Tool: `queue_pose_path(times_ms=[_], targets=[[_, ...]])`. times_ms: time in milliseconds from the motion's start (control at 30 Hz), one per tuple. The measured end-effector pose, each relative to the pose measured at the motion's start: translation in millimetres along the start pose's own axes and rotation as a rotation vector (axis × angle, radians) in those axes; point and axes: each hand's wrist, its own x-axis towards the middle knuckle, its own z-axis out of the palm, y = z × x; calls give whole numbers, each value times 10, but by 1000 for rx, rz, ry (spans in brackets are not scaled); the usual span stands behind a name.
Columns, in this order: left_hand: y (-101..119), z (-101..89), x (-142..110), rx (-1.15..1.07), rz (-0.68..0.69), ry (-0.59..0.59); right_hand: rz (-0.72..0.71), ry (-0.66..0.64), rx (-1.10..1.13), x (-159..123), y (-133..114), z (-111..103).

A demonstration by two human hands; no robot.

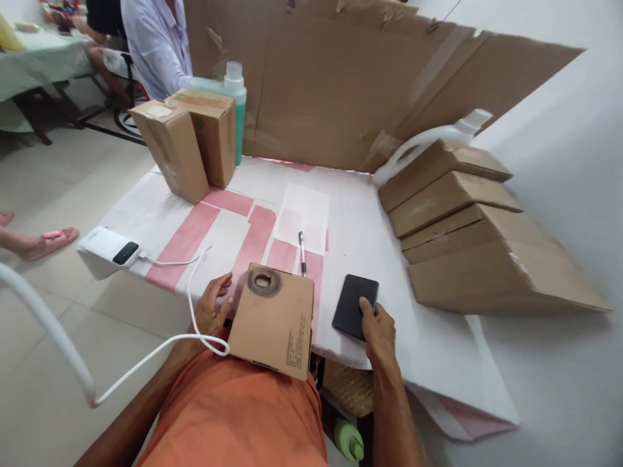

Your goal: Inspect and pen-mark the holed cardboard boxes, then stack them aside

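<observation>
My right hand (380,329) grips the near right edge of a flat black rectangular object (350,305), thumb on top. It lies on or just over the table; what kind of object it is I cannot tell. My left hand (213,305) is beside a small brown cardboard box (276,318), fingers curved and apart, holding nothing. The box has a dark-ringed cut-out and printed text, and it sits at the table's front edge against my orange shirt. A white cable (192,295) passes by my left hand. Behind the box lie a pen (302,250) and a white paper sheet (304,214).
A white power bank (108,246) lies at the table's left edge. Two tall cartons (170,149) and a green bottle (239,117) stand at back left. Stacked cartons (452,214) and a white jug (428,139) line the right; a cardboard panel (331,84) closes the back.
</observation>
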Motion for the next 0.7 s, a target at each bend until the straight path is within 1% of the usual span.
queue_pose_path(times_ms=[67, 167, 233, 267, 300, 333, 400, 433, 467, 500, 533, 600, 667, 700], targets=[[-69, -17, -90, 140, 74, -10, -32, 29, -176, -28, -9, -50], [-124, -33, -192, 282, 169, -55, -101, 47, -322, -123, -8, -140], [-126, -40, -243, 333, 218, -98, -194, 49, -395, -265, 14, -173], [-121, -42, -264, 351, 240, -124, -239, 15, -409, -365, 27, -168], [-115, -44, -283, 366, 259, -153, -264, -55, -389, -482, 37, -147], [-110, -47, -298, 379, 272, -184, -262, -159, -330, -610, 41, -112], [-105, -58, -315, 389, 287, -238, -199, -403, -125, -863, 12, -18], [-104, -68, -313, 382, 290, -252, -162, -504, -23, -966, -26, 25], [-101, -80, -302, 363, 294, -254, -134, -576, 59, -1040, -81, 56], [-93, -94, -281, 330, 297, -245, -119, -620, 116, -1077, -154, 71], [-77, -107, -248, 282, 300, -225, -115, -644, 146, -1077, -242, 72], [-18, -120, -145, 157, 304, -165, -147, -642, 140, -972, -445, 59], [73, -89, 1, 60, 308, -109, -231, -594, 111, -780, -641, 94], [122, -50, 82, 26, 297, -77, -270, -571, 113, -676, -719, 151]])
